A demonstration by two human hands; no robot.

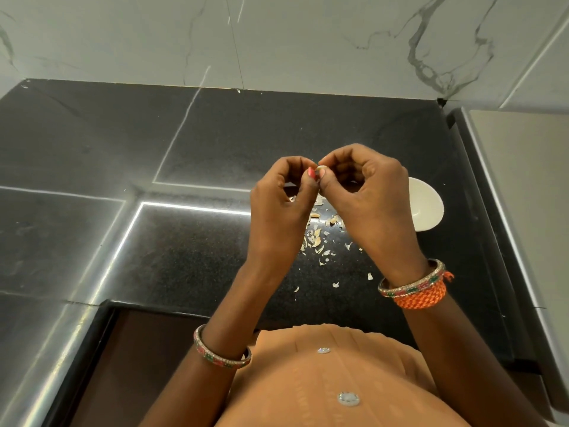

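Head view: both hands are raised above the black bench (184,257), fingertips meeting. The left hand (277,204) and right hand (369,192) each pinch a small pale clove (321,166), probably garlic, between thumb and forefinger. It is mostly hidden by the fingers. Peels (317,238) lie scattered at 6 o'clock from the hands, and a white bowl (426,208) sits at 3 o'clock, partly behind the right hand. The step looks like stripping skin. Next, the nails need to catch a loose edge and pull it away, then drop the bare clove toward the bowl.

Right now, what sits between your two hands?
In the head view, a small pale piece, pinched by the left hand and the right hand; papery peel scraps lie on the black counter beneath.
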